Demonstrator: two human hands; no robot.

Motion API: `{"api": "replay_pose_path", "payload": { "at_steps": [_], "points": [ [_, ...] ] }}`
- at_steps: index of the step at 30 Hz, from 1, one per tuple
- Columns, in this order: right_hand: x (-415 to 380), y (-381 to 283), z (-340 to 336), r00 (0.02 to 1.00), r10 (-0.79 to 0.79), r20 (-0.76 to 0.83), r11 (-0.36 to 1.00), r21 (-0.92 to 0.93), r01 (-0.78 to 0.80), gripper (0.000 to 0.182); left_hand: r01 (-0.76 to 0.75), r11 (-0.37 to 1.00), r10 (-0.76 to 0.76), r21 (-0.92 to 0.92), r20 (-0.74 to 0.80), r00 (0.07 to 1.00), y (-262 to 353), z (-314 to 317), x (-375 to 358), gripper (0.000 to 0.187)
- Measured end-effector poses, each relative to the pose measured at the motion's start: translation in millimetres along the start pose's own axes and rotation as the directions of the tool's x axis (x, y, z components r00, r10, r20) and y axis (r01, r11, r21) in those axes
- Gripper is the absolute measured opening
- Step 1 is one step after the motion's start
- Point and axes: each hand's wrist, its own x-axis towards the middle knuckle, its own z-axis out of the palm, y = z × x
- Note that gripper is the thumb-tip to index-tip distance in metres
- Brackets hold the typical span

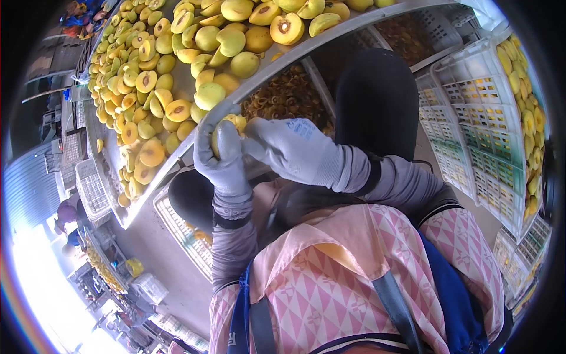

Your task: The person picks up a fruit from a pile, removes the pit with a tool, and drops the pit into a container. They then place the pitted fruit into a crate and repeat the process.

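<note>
My left hand [223,156], in a pale grey glove, is wrapped round a yellow peach [236,122] at the edge of the table. Only part of the fruit shows between the fingers. Close against it, my gloved right hand [300,152] is closed, thumb and fingertips drawn together at the peach. Whatever the right fingers grip is hidden by the glove. Just beyond both hands, a heap of yellow-green peaches [209,94], many halved with brown centres, lies on the metal-edged table [283,62].
Below the table edge are crates of brown pits [286,97]. Stacked white plastic crates [471,124] holding yellow fruit stand at the right. Another white crate [186,230] sits on the floor by my left leg. At the far left, a person [68,215] is near another fruit table.
</note>
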Motion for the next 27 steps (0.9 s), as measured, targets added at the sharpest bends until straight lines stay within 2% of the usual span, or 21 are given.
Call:
{"api": "replay_pose_path", "payload": {
  "at_steps": [1, 4, 5, 6, 8, 9, 11, 12, 13, 14, 15, 17, 18, 19, 20, 21, 23, 24, 26, 27],
  "points": [
    [0, -1, 1, 0.999, 0.034, 0.04, 0.998, 0.056, -0.036, 0.028, 0.066, 0.994, -0.066, -0.082, -0.001, 0.998, 3, 0, -2, 0.025],
    [3, 3, 0, 0.979, 0.116, 0.165, 0.955, 0.254, -0.156, 0.028, 0.125, 0.978, -0.109, -0.168, 0.1, 0.989, -2, 0, 1, 0.026],
    [5, 7, -1, 0.969, 0.131, 0.211, 0.916, 0.347, -0.2, 0.028, -0.002, 0.998, -0.005, 0.065, 0.106, 0.994, -5, -2, 2, 0.027],
    [7, 6, -3, 0.955, 0.142, 0.261, 0.865, 0.436, -0.248, 0.027, -0.128, 0.947, 0.092, 0.295, 0.134, 0.987, -5, -5, 4, 0.029],
    [7, -4, -17, 0.895, 0.231, 0.382, 0.792, 0.461, -0.401, 0.031, 0.031, 0.981, -0.036, 0.191, 0.025, 0.999, 3, -7, 3, 0.032],
    [8, -9, -21, 0.856, 0.262, 0.446, 0.749, 0.466, -0.472, 0.032, 0.268, 0.947, -0.282, -0.179, -0.053, 0.958, 26, -1, 5, 0.034],
    [4, -10, -19, 0.889, 0.233, 0.394, 0.786, 0.462, -0.411, 0.033, 0.396, 0.856, -0.44, -0.333, -0.067, 0.895, 37, -13, 2, 0.033],
    [2, -9, -18, 0.904, 0.219, 0.367, 0.803, 0.458, -0.381, 0.034, 0.352, 0.929, -0.362, -0.117, -0.08, 0.929, 28, -31, -3, 0.036],
    [-1, -2, -17, 0.926, 0.166, 0.34, 0.928, 0.265, -0.263, 0.031, 0.29, 0.952, -0.283, 0.102, -0.073, 0.956, 14, -54, -10, 0.044],
    [-6, 8, -15, 0.941, 0.106, 0.321, 0.99, 0.052, -0.129, 0.029, 0.279, 0.95, -0.272, 0.142, -0.069, 0.96, -1, -83, -16, 0.043],
    [-7, 14, -15, 0.949, 0.044, 0.312, 0.986, -0.167, 0.01, 0.027, 0.268, 0.946, -0.26, 0.182, -0.065, 0.963, -17, -113, -23, 0.045],
    [-12, 9, -15, 0.953, 0.064, 0.295, 0.961, -0.275, 0.02, 0.026, 0.205, 0.944, -0.155, 0.259, -0.202, 0.967, 15, -141, -21, 0.036],
    [-13, 7, -14, 0.955, 0.07, 0.287, 0.945, -0.325, 0.028, 0.026, 0.289, 0.946, -0.238, 0.146, -0.291, 0.927, 11, -174, -25, 0.039],
    [-14, 7, -12, 0.969, 0.016, 0.246, 0.941, -0.33, 0.069, 0.025, 0.405, 0.891, -0.314, 0.203, -0.367, 0.876, 5, -210, -32, 0.046],
    [-15, 9, -9, 0.978, -0.04, 0.206, 0.936, -0.336, 0.109, 0.025, 0.35, 0.886, -0.23, 0.305, -0.366, 0.902, -14, -244, -40, 0.036],
    [-16, 10, -7, 0.982, -0.095, 0.164, 0.928, -0.342, 0.147, 0.025, 0.366, 0.753, -0.216, 0.546, -0.321, 0.922, -17, -258, -36, 0.033],
    [-16, 12, -7, 0.971, -0.051, 0.233, 0.932, -0.339, 0.131, 0.025, 0.298, 0.345, -0.231, 0.89, -0.227, 0.946, -21, -272, -31, 0.027],
    [-16, 13, -8, 0.963, -0.029, 0.268, 0.932, -0.341, 0.123, 0.026, -0.013, 0.296, 0.036, 0.955, 0.002, 0.999, -25, -260, -18, 0.028],
    [-15, 14, -7, 0.958, 0.0, 0.285, 0.934, -0.341, 0.102, 0.026, 0.171, 0.602, -0.114, 0.78, -0.128, 0.985, -20, -208, 17, 0.028],
    [-13, 14, -7, 0.956, 0.014, 0.292, 0.935, -0.343, 0.091, 0.027, 0.147, 0.658, -0.129, 0.739, -0.081, 0.988, -18, -179, 39, 0.028]
  ]
}}
